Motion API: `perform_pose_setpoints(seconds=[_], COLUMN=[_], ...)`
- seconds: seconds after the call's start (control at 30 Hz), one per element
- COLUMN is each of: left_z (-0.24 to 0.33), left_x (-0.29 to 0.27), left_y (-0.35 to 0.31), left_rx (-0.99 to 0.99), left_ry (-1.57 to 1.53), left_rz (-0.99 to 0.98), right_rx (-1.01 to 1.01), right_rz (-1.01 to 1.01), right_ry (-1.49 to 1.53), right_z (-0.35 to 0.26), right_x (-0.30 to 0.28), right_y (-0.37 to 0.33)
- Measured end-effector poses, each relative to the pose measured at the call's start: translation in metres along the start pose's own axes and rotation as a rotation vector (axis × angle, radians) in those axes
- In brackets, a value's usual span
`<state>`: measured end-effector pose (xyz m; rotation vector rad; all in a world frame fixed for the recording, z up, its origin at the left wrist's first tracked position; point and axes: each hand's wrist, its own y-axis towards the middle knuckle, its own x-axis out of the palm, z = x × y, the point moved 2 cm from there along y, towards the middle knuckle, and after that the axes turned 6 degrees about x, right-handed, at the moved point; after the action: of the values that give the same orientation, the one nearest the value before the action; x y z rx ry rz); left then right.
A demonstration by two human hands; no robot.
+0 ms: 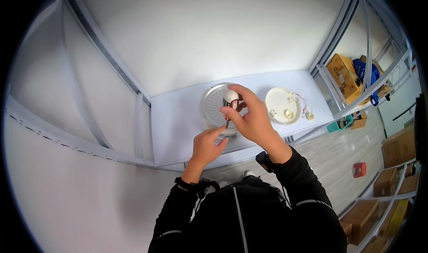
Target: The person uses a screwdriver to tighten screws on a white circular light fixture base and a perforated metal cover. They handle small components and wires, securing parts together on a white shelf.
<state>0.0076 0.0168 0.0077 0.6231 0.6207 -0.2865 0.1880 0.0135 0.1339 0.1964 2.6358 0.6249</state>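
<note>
A screwdriver (231, 100) with a white, red and black handle is gripped in my right hand (255, 118), fingers and thumb wrapped round it. Its thin shaft points down toward the near edge of a round silver metal part (213, 102) with a patterned surface, lying on the white table. My left hand (207, 145) is at that same near edge. Its index finger reaches to the lower end of the shaft, and its thumb is spread apart from it. Whether the screwdriver's tip touches anything is too small to tell.
Right of the metal part lies a round white shallow cover (280, 102) with small fittings inside. Red wires and a small cream round piece (310, 116) lie beside it on the white table (176, 119). Metal frame posts flank the table. Cardboard boxes (345, 77) and a red stool (360, 169) stand at right.
</note>
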Motion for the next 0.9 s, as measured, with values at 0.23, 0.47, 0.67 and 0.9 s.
perform_pose_setpoints(seconds=[0.23,0.47,0.67,0.9], left_z=[-0.004,-0.008,-0.008,-0.008], left_x=[0.003,0.008,0.007,0.010], left_y=[0.005,0.012,0.014,0.014], left_rx=[0.067,0.019,0.000,-0.048], left_ry=[0.002,-0.013,-0.033,-0.075], left_rz=[0.133,0.132,0.141,0.138], right_rx=[-0.223,-0.322,-0.344,-0.322], right_rz=[0.110,0.060,0.013,-0.044], right_ry=[-0.120,-0.337,-0.213,-0.108], right_z=[0.000,-0.008,-0.022,-0.012], right_x=[0.003,-0.005,-0.010,-0.008], right_y=[0.006,0.007,0.007,0.011])
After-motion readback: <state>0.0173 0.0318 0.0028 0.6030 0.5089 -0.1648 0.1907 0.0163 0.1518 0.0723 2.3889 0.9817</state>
